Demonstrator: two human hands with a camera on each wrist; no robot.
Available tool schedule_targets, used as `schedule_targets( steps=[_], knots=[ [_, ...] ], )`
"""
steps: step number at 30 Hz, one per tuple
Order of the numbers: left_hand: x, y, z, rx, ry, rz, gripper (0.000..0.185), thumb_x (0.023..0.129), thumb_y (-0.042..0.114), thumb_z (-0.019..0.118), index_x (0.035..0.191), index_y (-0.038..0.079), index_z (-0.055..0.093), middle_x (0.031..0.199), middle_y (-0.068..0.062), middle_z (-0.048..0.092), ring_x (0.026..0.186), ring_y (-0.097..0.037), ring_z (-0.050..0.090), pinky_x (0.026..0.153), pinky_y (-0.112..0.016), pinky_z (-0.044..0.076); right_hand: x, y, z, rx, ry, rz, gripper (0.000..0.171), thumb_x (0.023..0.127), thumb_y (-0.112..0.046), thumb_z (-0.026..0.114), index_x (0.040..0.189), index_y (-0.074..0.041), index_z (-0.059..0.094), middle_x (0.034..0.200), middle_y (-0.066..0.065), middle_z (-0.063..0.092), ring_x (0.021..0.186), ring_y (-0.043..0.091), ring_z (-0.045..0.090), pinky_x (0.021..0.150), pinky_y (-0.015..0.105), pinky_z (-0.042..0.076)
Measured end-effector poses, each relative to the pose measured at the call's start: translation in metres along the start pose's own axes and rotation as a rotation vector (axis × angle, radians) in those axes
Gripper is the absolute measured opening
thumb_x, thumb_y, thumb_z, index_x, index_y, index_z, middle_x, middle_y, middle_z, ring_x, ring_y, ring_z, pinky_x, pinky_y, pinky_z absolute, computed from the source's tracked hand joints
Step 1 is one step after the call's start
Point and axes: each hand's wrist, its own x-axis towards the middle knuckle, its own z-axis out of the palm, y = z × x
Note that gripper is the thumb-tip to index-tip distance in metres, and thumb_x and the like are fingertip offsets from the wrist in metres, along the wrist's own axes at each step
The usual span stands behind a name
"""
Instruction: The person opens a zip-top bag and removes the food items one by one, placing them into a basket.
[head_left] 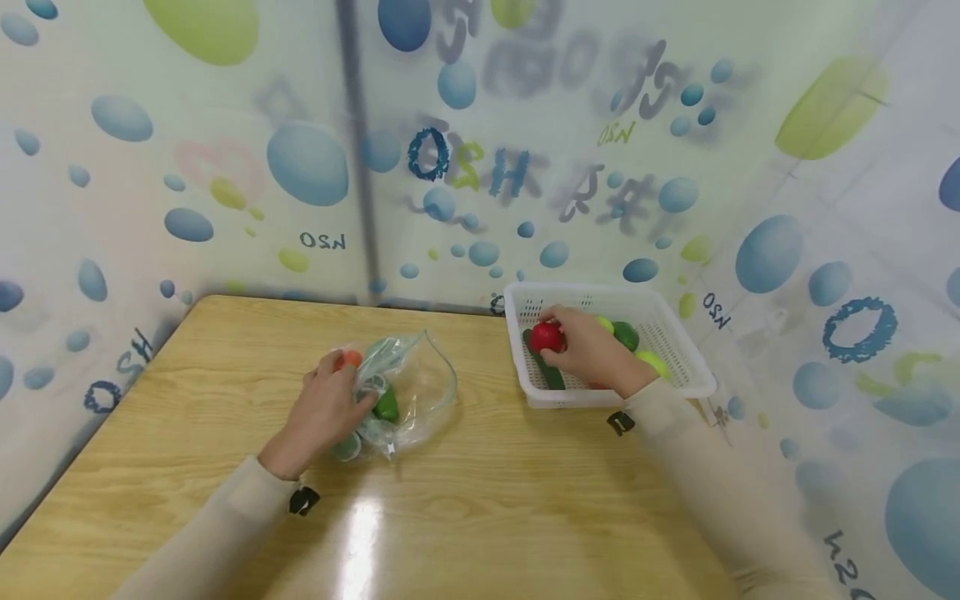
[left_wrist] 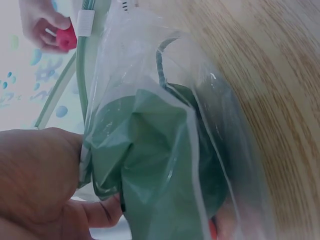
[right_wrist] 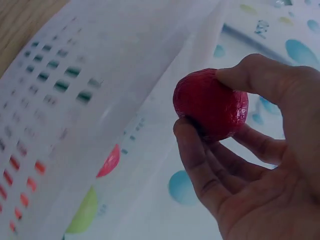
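Observation:
My right hand [head_left: 592, 346] grips a round red fruit [head_left: 546, 337] above the left part of a white plastic basket [head_left: 697, 386]. In the right wrist view, the thumb and fingers hold the red fruit [right_wrist: 210, 104] beside the basket's perforated wall [right_wrist: 100, 75]. On the table, my left hand [head_left: 318, 417] holds the near-left side of a clear plastic bag [head_left: 431, 387]. Inside it lie a green vegetable [head_left: 386, 406] and an orange-red item [head_left: 350, 358] near the fingertips. The left wrist view shows thumb and finger at the crumpled, green-tinted bag [left_wrist: 155, 150].
In the basket lie a long dark-green cucumber [head_left: 551, 372], a yellow-green fruit [head_left: 652, 362] and a dark green one [head_left: 626, 336]. The wooden table [head_left: 480, 500] meets a patterned curtain [head_left: 300, 275] at the back; the basket stands near its right edge.

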Motion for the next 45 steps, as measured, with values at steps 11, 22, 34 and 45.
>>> schedule_targets(
  steps=[11, 22, 34, 45],
  knots=[
    [0.001, -0.003, 0.001, -0.006, 0.026, 0.021, 0.043, 0.109, 0.029, 0.074, 0.121, -0.011, 0.072, 0.174, -0.048, 0.038, 0.129, -0.078, 0.060, 0.097, -0.076, 0.061, 0.003, 0.034, -0.010, -0.126, -0.088, 0.106, 0.043, 0.101, -0.008, 0.085, 0.140, 0.005, 0.073, 0.133, 0.023, 0.080, 0.116, 0.037, 0.073, 0.107, 0.055, 0.068],
    [-0.001, -0.005, 0.001, -0.017, 0.058, 0.049, 0.041, 0.109, 0.034, 0.083, 0.094, -0.001, 0.068, 0.169, -0.052, 0.042, 0.124, -0.074, 0.065, 0.090, -0.071, 0.061, 0.004, 0.039, -0.004, -0.155, -0.196, 0.197, 0.046, 0.103, -0.007, 0.082, 0.147, 0.001, 0.073, 0.139, 0.021, 0.078, 0.119, 0.036, 0.070, 0.112, 0.055, 0.065],
    [-0.001, -0.009, 0.000, -0.021, 0.058, 0.048, 0.037, 0.109, 0.027, 0.080, 0.099, -0.007, 0.067, 0.168, -0.053, 0.040, 0.079, -0.038, 0.067, 0.068, -0.049, 0.059, 0.004, 0.035, 0.002, -0.155, -0.164, 0.197, 0.047, 0.105, -0.006, 0.080, 0.151, -0.001, 0.073, 0.148, 0.021, 0.078, 0.130, 0.039, 0.071, 0.123, 0.060, 0.059],
    [0.001, -0.006, 0.003, -0.054, 0.093, 0.040, 0.051, 0.105, 0.018, 0.076, 0.137, -0.017, 0.057, 0.161, -0.054, 0.043, 0.096, -0.057, 0.073, 0.083, -0.068, 0.065, -0.005, -0.002, 0.003, -0.154, 0.084, 0.085, 0.043, 0.108, -0.013, 0.077, 0.150, -0.002, 0.072, 0.142, 0.024, 0.075, 0.117, 0.037, 0.074, 0.106, 0.057, 0.069]
  ],
)
